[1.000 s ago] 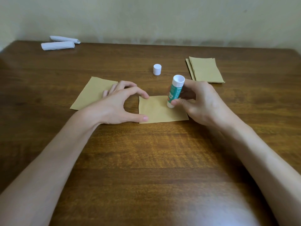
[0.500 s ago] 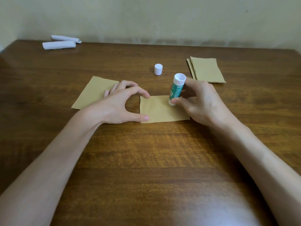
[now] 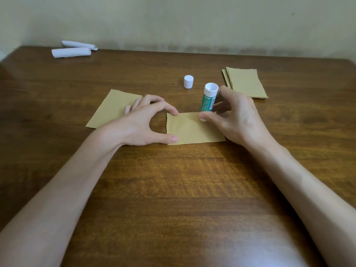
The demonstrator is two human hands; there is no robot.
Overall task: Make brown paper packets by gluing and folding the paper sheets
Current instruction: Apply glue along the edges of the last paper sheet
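The right hand holds a glue stick, thumb in front and fingers curled behind it. The stick stands almost straight up, with its white end on top. Its low end is down at the far edge of a small brown sheet in the middle of the table. The stick has a green label with a white patch. The writing on it is too small to read.

The left hand is arched. Its thumb tip and first finger tip press down on the two left corners of that sheet. Its other fingers rest on a second brown sheet just to the left.

A white cap stands alone past the glue stick. A pile of brown sheets lies toward the far right corner. Two white paper rolls lie by the far left corner, near the wall
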